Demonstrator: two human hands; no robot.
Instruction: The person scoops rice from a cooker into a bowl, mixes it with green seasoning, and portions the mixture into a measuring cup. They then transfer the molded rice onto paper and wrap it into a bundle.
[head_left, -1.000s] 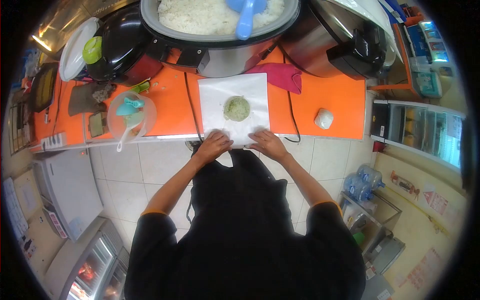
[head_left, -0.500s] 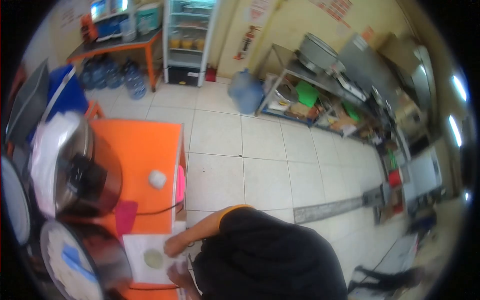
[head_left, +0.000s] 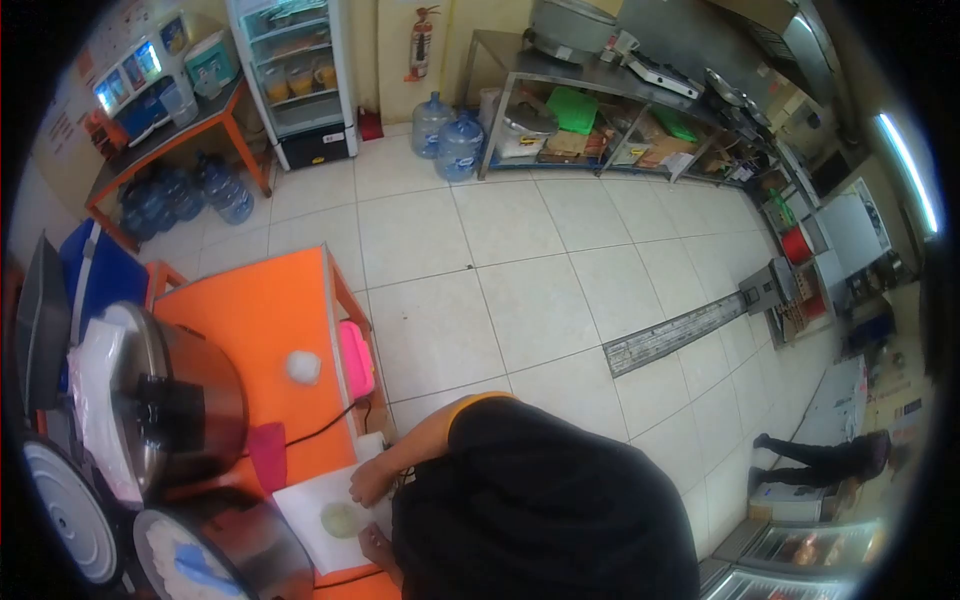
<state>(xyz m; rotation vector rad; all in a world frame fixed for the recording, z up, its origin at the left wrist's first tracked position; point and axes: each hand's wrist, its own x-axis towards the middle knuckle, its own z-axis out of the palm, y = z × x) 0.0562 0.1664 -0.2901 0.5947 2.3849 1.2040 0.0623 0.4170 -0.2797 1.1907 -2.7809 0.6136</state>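
Head view, camera turned away from the work. White square paper sheet point(head_left: 325, 515) lies flat at the near edge of the orange desk point(head_left: 250, 320), at 7 o'clock in frame; a pale green round rice patty point(head_left: 341, 519) sits near its centre.

Right hand point(head_left: 369, 484) rests on the sheet's edge, fingers curled; grip not resolvable. Left hand point(head_left: 378, 545) touches the opposite edge, mostly hidden by the black shirt; cannot tell how open.

Judgement: sheet light, limp, creases easily; patty soft, crumbly. Best held by paper edges.

Room: desk drops off close by the hands; steel rice cooker point(head_left: 180, 400) and magenta cloth point(head_left: 268, 452) crowd the 9 o'clock side.
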